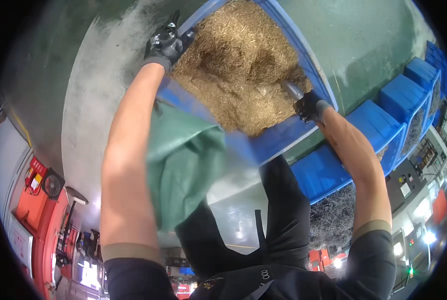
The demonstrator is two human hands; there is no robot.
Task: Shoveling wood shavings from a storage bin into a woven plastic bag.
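A large blue bin (297, 31) in front of me is heaped with golden-brown metal shavings (243, 55). In its near right corner, my right hand (308, 106), in a black glove, is closed round a grey metal scoop (294, 91) whose end reaches the shavings. My left hand (166, 44), also black-gloved, is at the bin's left rim with its fingers apart, the thumb side over the edge. Whether it bears on the rim I cannot tell. Beneath my left forearm, a smooth green sheet (183, 160) hangs in folds over the near left side of the bin.
Several blue bins (371, 120) stand in a row on the right, some holding dark, curly shavings (333, 215). Red equipment (36, 200) and a round black fan (53, 185) are at the left. The green floor (363, 30) has a pale worn patch (91, 100).
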